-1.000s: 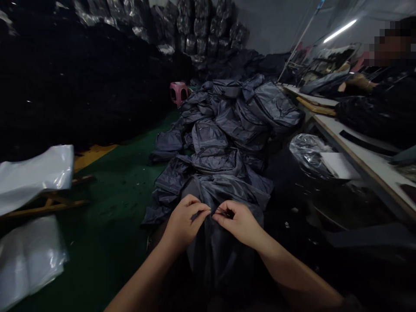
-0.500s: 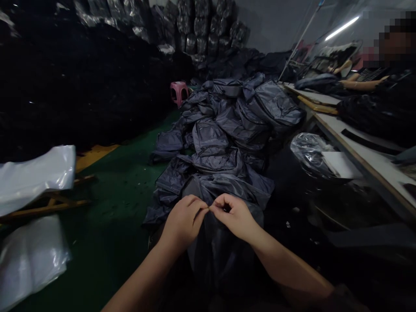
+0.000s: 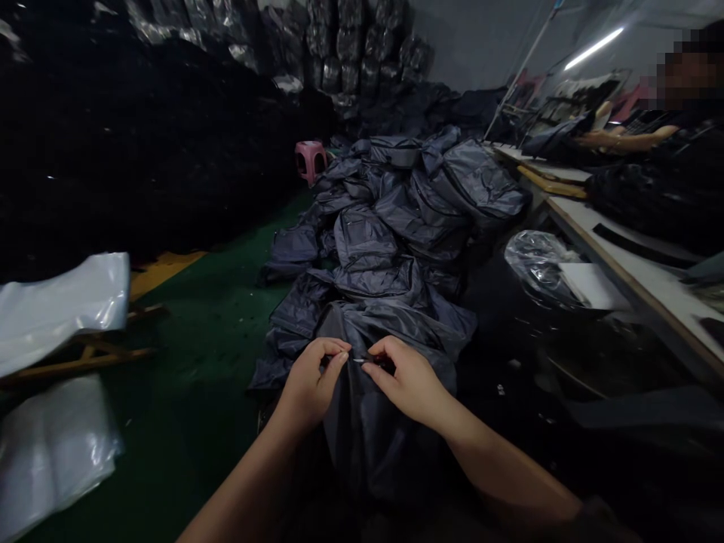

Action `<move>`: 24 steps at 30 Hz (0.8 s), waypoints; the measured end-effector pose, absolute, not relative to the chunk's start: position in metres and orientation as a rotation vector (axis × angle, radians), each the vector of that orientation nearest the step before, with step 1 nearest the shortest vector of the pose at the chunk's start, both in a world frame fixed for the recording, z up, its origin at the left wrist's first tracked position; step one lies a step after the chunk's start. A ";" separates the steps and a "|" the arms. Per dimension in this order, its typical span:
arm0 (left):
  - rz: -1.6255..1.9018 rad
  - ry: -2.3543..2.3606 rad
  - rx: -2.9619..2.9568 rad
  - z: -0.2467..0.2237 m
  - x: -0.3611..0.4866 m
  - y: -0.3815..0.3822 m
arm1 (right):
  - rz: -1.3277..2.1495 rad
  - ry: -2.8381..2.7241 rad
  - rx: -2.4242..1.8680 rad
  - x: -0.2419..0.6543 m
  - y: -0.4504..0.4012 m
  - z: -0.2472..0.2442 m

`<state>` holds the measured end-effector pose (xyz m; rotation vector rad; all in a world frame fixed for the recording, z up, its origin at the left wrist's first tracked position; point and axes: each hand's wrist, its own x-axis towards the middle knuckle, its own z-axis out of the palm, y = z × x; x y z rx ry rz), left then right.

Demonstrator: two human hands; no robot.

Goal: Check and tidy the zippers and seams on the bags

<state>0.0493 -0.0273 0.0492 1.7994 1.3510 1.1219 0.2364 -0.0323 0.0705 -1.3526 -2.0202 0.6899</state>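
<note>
Both my hands are over a dark grey fabric bag [image 3: 385,437] that lies in front of me. My left hand [image 3: 314,373] is closed in a pinch, thumb against fingertips; whatever it holds is too small to make out. Just across a small gap, my right hand [image 3: 410,377] is closed around a small dark tool, mostly hidden in the palm. Its short shiny tip [image 3: 358,360] points left toward my left fingertips. Beyond my hands rises a heap of similar grey bags [image 3: 367,241], some with dark zips.
Clear plastic sheets [image 3: 62,309] rest on a wooden frame at left, with more plastic [image 3: 56,452] below on the green floor [image 3: 209,362]. A pink stool [image 3: 311,161] stands farther back. Along the right runs a worktable [image 3: 627,264], where another person's arms [image 3: 627,141] handle dark fabric.
My hands have drawn slightly apart from where their fingertips met, and the shiny tip now shows between them. The other person's arms have lifted the dark fabric at the table.
</note>
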 end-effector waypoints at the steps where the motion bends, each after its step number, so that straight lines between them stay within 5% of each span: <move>1: 1.117 1.353 1.784 0.049 0.049 -0.027 | 0.660 -2.051 -1.347 0.236 -0.032 0.072; 17: 1.112 1.330 1.768 0.051 0.050 -0.025 | 0.494 -2.330 -1.180 0.234 -0.016 0.084; 24: 1.267 1.618 1.305 0.046 0.039 -0.024 | 0.731 -1.906 -1.292 0.242 -0.015 0.074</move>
